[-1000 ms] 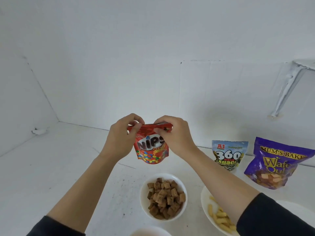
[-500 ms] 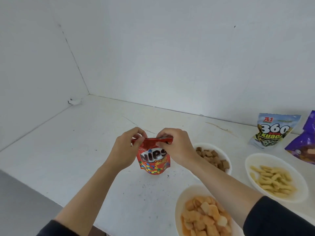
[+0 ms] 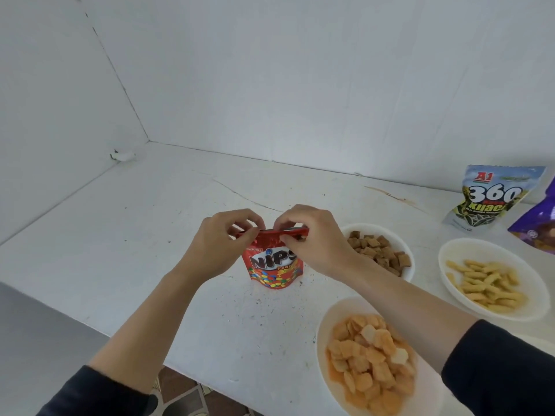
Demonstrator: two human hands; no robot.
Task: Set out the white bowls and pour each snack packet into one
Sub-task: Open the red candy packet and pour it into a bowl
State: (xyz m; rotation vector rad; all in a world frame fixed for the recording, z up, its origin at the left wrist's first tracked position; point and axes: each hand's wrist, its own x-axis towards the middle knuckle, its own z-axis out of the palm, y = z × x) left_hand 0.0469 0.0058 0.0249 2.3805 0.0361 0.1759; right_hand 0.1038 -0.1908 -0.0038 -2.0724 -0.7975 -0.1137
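Note:
A red Nips packet [image 3: 271, 267] is held upright over the white counter, its top strip pinched from both sides. My left hand [image 3: 220, 240] grips the top left corner and my right hand [image 3: 312, 238] grips the top right. To the right stand three filled white bowls: one with brown squares [image 3: 404, 249], one with pale yellow sticks [image 3: 450, 255], and one with orange crackers [image 3: 326, 325] nearest me. A blue-grey 360 Kuaci packet [image 3: 492, 195] and a purple packet [image 3: 537, 229] stand at the far right.
The white counter [image 3: 120, 235] runs into a corner of white walls at the back left. Its front edge drops off at the lower left, with patterned floor [image 3: 183, 394] below. Dark crumbs speckle the surface under the packet.
The view has swung down and left, so the bowls now sit to the right. Both hands stay pinched on the Nips packet's top, which has come lower toward the counter.

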